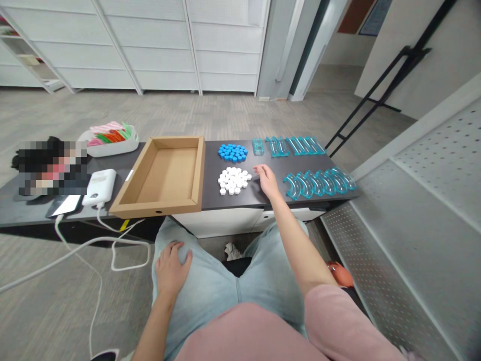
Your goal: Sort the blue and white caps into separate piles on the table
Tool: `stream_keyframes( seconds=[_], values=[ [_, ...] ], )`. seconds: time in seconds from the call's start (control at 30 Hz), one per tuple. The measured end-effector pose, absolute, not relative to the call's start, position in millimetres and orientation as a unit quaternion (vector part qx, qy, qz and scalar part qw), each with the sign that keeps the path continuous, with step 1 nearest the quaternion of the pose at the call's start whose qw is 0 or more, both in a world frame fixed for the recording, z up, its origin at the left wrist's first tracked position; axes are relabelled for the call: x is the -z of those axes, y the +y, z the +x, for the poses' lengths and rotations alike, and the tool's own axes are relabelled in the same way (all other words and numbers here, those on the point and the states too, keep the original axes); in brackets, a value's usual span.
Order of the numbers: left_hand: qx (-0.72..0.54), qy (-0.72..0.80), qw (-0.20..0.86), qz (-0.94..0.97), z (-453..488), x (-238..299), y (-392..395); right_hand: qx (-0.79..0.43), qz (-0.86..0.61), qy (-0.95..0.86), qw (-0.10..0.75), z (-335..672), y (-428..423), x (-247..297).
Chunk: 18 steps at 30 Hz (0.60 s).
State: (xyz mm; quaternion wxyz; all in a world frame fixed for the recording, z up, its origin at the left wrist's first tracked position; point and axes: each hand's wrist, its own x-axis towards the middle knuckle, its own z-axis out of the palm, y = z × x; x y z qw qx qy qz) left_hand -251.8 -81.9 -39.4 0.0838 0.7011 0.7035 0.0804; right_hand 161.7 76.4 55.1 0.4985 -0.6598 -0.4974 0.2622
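My right hand [266,179] is over the dark table, its fingers loosely stretched to the left and nothing visible in them. Just left of the fingertips lies a cluster of white hexagonal pieces [233,181]. Behind that sits a group of blue pieces [233,153] of similar size. Clear teal-edged curved track pieces [319,183] form a row to the right of the hand. Farther back are straight clear track pieces [305,146] and a short clear piece [258,146]. My left hand [173,265] rests flat on my thigh with its fingers apart, holding nothing.
An open cardboard box [198,200] stands left of the pieces. Beyond it are a white basket [112,148] of colourful items, a white power bank [100,186] and a phone [67,204]. White cables [130,268] hang off the front edge. A perforated panel [424,200] borders the right.
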Motion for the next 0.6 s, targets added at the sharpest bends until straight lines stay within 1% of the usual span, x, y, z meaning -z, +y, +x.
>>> stream_keyframes(
  seconds=[0.07,0.13,0.2,0.3,0.4,0.6],
  values=[
    [-0.027,0.711,0.048,0.701,-250,41,-84,-0.265,-0.658,-0.506,0.491,162,73,-55],
    [0.030,0.686,0.051,0.725,-247,39,-83,-0.269,-0.655,-0.516,0.481,162,70,-55],
    [0.083,0.644,0.087,0.756,-251,34,-80,-0.273,-0.652,-0.525,0.474,163,68,-54],
    [0.127,0.572,0.174,0.792,-267,28,-75,-0.272,-0.647,-0.529,0.477,163,67,-53],
    [0.101,0.541,0.230,0.803,-282,28,-69,-0.265,-0.649,-0.528,0.479,163,67,-52],
    [0.035,0.531,0.246,0.810,-280,28,-63,-0.244,-0.670,-0.521,0.468,163,67,-51]
  ],
)
